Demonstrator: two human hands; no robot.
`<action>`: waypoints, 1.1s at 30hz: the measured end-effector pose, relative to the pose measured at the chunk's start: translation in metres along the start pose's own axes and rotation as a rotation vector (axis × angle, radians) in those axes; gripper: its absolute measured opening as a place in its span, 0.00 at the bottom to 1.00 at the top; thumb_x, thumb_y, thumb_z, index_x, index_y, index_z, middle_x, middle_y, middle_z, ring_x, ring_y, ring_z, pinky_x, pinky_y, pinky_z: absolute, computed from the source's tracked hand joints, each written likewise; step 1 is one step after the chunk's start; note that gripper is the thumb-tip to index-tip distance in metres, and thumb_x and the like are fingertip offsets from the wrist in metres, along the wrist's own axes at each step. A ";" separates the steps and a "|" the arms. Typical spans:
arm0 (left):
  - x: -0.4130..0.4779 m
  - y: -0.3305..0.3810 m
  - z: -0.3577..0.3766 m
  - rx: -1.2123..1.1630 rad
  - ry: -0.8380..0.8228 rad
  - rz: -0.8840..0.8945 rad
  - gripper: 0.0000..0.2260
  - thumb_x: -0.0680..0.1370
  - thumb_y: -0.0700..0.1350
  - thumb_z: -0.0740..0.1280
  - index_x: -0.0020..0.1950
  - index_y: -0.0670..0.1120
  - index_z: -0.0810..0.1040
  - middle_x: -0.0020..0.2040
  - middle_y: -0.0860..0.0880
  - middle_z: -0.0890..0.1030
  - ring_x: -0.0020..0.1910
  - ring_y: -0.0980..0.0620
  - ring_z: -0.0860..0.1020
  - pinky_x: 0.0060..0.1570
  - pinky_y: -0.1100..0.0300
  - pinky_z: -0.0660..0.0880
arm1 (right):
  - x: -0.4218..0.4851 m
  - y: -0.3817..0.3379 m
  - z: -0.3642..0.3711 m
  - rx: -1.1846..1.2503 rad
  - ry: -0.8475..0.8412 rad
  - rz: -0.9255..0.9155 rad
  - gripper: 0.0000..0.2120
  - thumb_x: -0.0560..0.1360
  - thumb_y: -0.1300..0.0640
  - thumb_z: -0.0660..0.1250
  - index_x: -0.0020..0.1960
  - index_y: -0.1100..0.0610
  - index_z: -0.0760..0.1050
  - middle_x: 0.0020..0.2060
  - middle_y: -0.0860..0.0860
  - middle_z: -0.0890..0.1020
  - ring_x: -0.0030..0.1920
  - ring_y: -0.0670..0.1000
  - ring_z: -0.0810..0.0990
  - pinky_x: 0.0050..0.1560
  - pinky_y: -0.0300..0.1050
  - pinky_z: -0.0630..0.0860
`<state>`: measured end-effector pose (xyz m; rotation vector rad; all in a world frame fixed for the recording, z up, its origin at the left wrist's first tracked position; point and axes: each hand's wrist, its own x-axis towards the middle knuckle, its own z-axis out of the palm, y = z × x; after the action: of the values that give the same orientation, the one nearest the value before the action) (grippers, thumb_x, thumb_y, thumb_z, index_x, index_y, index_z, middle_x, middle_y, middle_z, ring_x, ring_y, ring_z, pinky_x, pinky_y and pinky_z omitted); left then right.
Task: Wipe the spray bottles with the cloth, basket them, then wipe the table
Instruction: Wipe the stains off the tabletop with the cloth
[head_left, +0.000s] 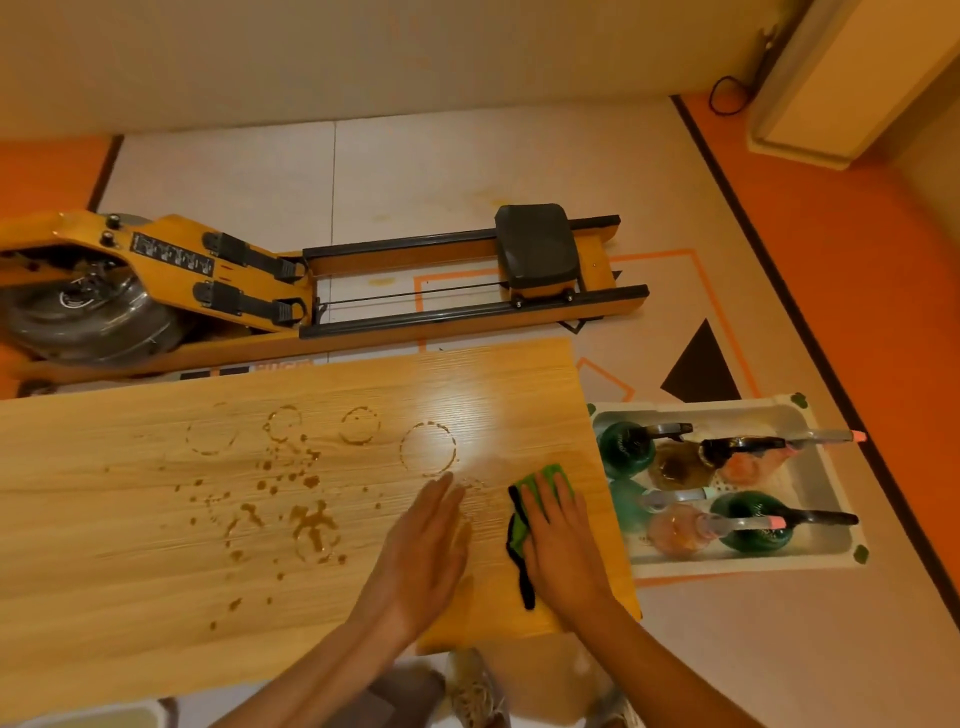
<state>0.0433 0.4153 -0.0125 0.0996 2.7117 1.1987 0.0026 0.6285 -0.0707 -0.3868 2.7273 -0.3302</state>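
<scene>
Right fingers (537, 501): straight and unclenched, the right hand (563, 551) pressing flat on the cloth (551, 474).
Left fingers (441, 501): straight and relaxed, grasping nothing; the left hand (423, 551) lies palm-down on the tabletop (130, 545), just at 9 o'clock of the cloth.
Cloth: one, green with a black edge, bunched under the right hand near the tabletop's 3 o'clock end.
Stains (311, 525): four brown rings in a row at 10 to 11 o'clock of the left hand, with a blot and many scattered drops at 9 o'clock.
In the way: the left hand lies between the cloth and the stains.
Bottles (623, 449): six as far as I can count, lying overlapped in the basket (737, 567).
Basket: one, white, on the floor at 3 o'clock of the right hand, beside the tabletop's end.
Rower (249, 291): one, on the floor at 12 o'clock beyond the tabletop.
</scene>
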 end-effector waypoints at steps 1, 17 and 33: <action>0.002 -0.007 -0.009 -0.005 0.034 -0.036 0.27 0.84 0.45 0.65 0.82 0.49 0.60 0.81 0.71 0.51 0.79 0.70 0.49 0.76 0.71 0.53 | 0.011 0.001 -0.002 -0.021 0.004 0.017 0.33 0.68 0.56 0.66 0.73 0.59 0.73 0.74 0.60 0.73 0.76 0.64 0.65 0.76 0.59 0.52; 0.035 -0.042 -0.007 0.167 -0.011 -0.051 0.28 0.84 0.54 0.57 0.82 0.57 0.52 0.82 0.61 0.45 0.79 0.68 0.36 0.81 0.48 0.48 | 0.043 0.018 -0.014 0.048 0.065 -0.042 0.34 0.78 0.49 0.45 0.83 0.58 0.55 0.83 0.56 0.53 0.82 0.57 0.41 0.80 0.50 0.35; 0.158 -0.050 -0.065 0.524 -0.192 0.035 0.25 0.87 0.52 0.55 0.84 0.54 0.55 0.85 0.55 0.47 0.84 0.51 0.44 0.78 0.31 0.47 | 0.112 0.030 -0.039 0.073 0.138 -0.012 0.31 0.84 0.46 0.46 0.84 0.56 0.47 0.83 0.55 0.46 0.82 0.56 0.37 0.80 0.50 0.34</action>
<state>-0.1233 0.3552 -0.0275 0.3117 2.7807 0.4284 -0.1192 0.6288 -0.0791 -0.3725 2.8383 -0.4754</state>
